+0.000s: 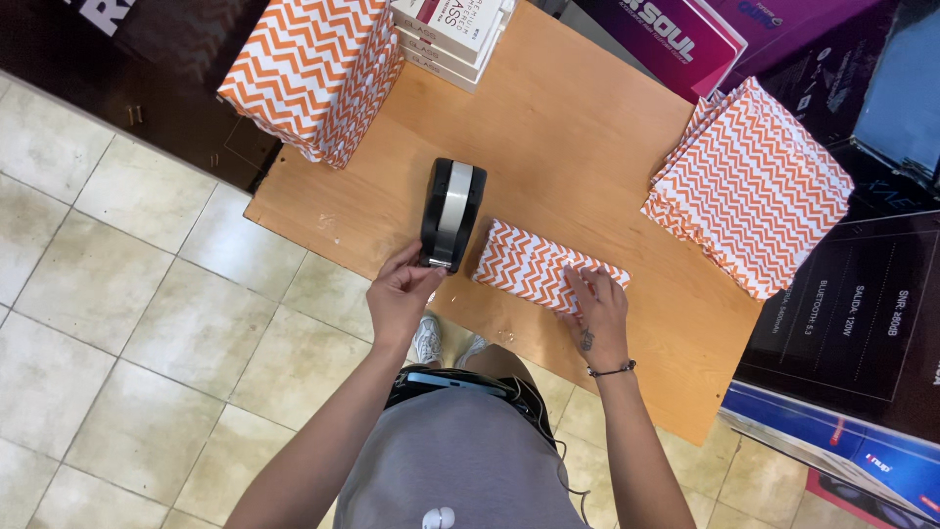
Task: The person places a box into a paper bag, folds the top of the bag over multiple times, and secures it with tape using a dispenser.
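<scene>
your left hand (399, 292) is at the near end of the black tape dispenser (451, 213), fingertips (423, 266) curled in on the cutter edge, pinching there; whether there's a tape end between them is too small to tell. the dispenser sits upright on the wooden table (568, 127), long axis pointing away from you, pale tape roll showing along its top. it's close to the table's near edge, just left of the package.

your right hand (597, 312) lies flat, palm down, fingers spread, pressing on the near right end of the wrapped package (534, 264). not a closed grip, just open and holding it down. dark bracelet on that wrist, small mark on the back of the hand. the package is a flat rectangle in orange and white zigzag paper, lying on the table near the front edge, between the dispenser and your right hand, a small gap from the dispenser.

further back left, a block of the same zigzag wrapping (308, 69) sits at the table's far left corner. next to it a stack of white boxes (450, 34). on the right side, a fanned pile of zigzag paper sheets (754, 186) overhangs the table edge. dark cartons (842, 313) stand on the right past the table. tiled floor (127, 323) on the left.
</scene>
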